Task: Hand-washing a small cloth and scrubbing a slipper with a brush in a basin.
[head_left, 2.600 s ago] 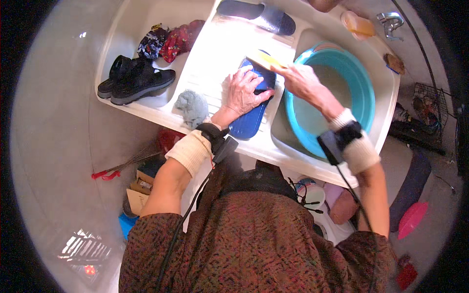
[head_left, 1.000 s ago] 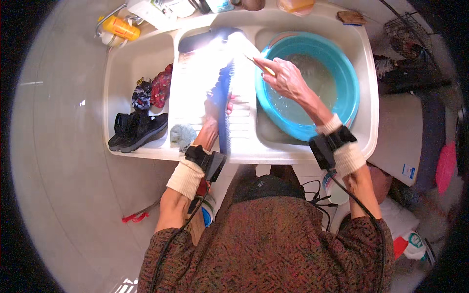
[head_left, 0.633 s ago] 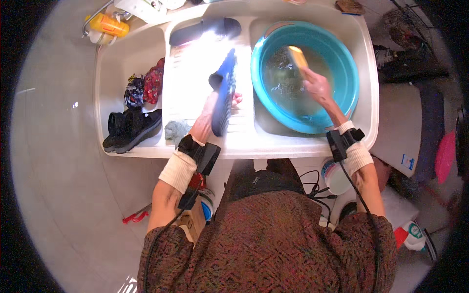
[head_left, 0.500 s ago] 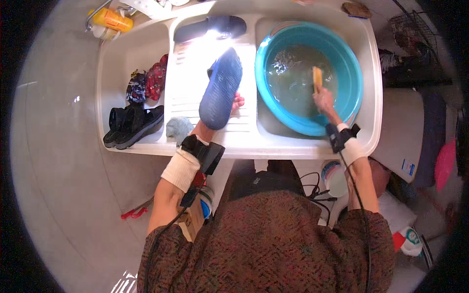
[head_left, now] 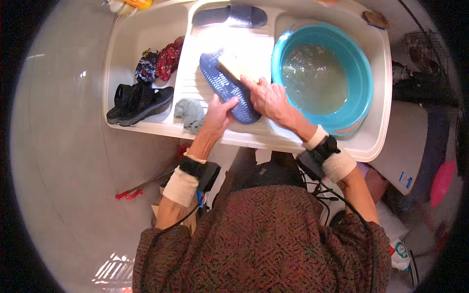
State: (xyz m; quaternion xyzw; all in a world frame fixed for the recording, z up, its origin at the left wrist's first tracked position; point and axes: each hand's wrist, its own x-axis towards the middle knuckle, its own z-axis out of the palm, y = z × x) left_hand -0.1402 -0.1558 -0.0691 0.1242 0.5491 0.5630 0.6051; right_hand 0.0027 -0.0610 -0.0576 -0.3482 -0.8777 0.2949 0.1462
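A dark blue slipper [head_left: 225, 84] lies tilted over the ribbed washboard part of the sink, its textured sole facing up and wet. My left hand [head_left: 221, 111] grips it by the near left edge, thumb on the sole; the other fingers are partly hidden. In my right hand [head_left: 268, 97] is a pale yellow scrubbing brush [head_left: 231, 65], pressed on the upper part of the sole. Whether bristles touch it is hidden under the brush. A second dark slipper [head_left: 229, 16] rests at the far end of the washboard, under glare.
On the right stands a turquoise basin [head_left: 322, 122] of cloudy water in the white sink [head_left: 383, 97]. Black sandals [head_left: 141, 103] and patterned red and dark cloth [head_left: 166, 61] lie in the left compartment. A grey rag [head_left: 189, 113] sits near the front edge; a brown brush [head_left: 375, 19] at the back right corner.
My right hand has brought the brush out of the basin water, leftward onto the slipper. The slipper has turned and lowered toward the washboard, its far end now pointing left. The view has shifted slightly.
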